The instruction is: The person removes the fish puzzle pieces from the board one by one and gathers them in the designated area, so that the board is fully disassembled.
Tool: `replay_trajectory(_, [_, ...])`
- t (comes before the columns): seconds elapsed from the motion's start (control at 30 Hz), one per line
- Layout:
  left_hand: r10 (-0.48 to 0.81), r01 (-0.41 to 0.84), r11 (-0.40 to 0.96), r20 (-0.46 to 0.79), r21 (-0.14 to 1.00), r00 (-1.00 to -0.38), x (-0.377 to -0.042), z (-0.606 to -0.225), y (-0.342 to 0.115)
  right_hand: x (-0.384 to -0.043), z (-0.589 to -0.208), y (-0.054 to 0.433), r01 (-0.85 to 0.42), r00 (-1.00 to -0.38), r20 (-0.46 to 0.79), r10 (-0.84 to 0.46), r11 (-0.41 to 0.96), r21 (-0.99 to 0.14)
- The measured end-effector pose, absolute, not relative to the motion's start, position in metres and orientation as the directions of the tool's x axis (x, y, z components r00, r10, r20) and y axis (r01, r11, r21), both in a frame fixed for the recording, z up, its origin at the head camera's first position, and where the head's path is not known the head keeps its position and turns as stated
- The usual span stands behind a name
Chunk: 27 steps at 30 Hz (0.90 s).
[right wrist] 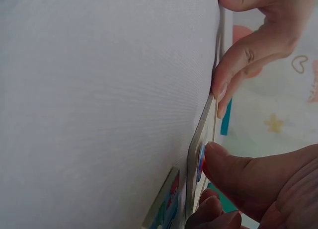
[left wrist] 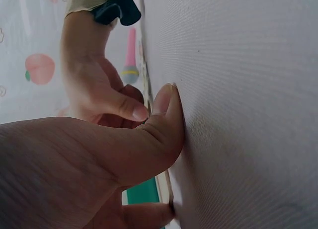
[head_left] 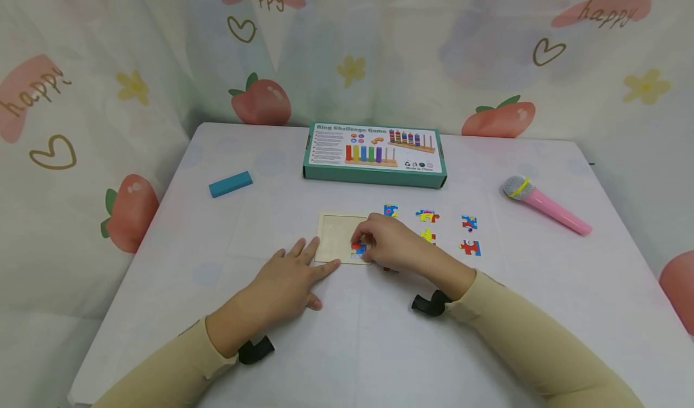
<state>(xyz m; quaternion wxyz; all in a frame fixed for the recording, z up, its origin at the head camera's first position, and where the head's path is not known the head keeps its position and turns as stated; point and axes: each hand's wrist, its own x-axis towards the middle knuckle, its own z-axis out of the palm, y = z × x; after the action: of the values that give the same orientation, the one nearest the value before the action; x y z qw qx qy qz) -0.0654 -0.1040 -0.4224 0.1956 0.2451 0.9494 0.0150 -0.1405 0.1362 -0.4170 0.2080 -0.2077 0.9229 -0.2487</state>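
A shallow light wooden puzzle tray [head_left: 332, 234] lies flat near the middle of the table. My left hand [head_left: 282, 284] is spread flat, its fingertips touching the tray's left and near edges. In the tray's near right corner sits a red and blue jigsaw piece [head_left: 358, 249]. My right hand [head_left: 394, 242] pinches that piece between thumb and curled fingers. In the right wrist view, the right thumb [right wrist: 238, 172] presses the jigsaw piece [right wrist: 200, 163] at the tray's edge [right wrist: 193, 159]. Part of the piece is hidden by the hand.
Several loose jigsaw pieces [head_left: 469, 247] lie right of the tray, some partly covered by the right hand and forearm. Behind stands a green Ring Challenge Game box [head_left: 374, 156]. A blue block [head_left: 231, 184] lies at left, a pink toy microphone [head_left: 547, 206] at right.
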Motion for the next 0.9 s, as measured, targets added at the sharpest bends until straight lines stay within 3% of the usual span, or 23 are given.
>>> replay_trajectory(0.53, [0.464,0.451,0.884,-0.373,0.126,-0.804,-0.0657,-0.4217,-0.1026,-0.1364,-0.4189,0.1264,-0.338,-0.841,-0.221,-0.494,0.799,-0.498])
replay_trajectory(0.9, [0.472,0.458,0.879,-0.363,0.131,-0.803,-0.0653,-0.4202,-0.1034,-0.1409,-0.4186,0.1313,-0.305,-0.833,-0.209,-0.512,0.741,-0.598])
